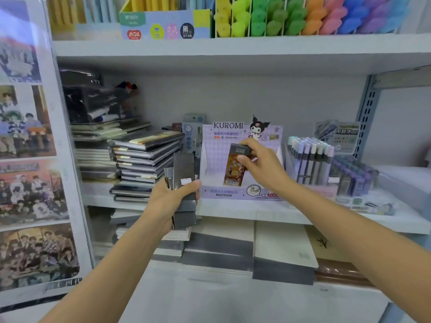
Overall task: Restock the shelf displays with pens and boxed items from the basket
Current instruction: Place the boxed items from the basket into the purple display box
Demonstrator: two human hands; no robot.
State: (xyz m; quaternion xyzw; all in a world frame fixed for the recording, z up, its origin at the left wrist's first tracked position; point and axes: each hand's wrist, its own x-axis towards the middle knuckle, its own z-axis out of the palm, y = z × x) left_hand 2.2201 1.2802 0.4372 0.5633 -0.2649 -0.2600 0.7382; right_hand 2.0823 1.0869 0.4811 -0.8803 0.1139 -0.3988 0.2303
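Notebook stack (144, 159) left of display box (242, 194)

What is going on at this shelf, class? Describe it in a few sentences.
A person is restocking a stationery shelf. The right hand pinches a small brown box by its top, upright at the tray of the purple Kuromi display. The left hand grips a stack of dark boxes. Stacked notebooks lie to the left, marker pens stand to the right.

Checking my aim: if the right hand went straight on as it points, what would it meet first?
Probably the Kuromi display: the right hand holds a brown box before its back panel, which the box would touch first. Depth is unclear.
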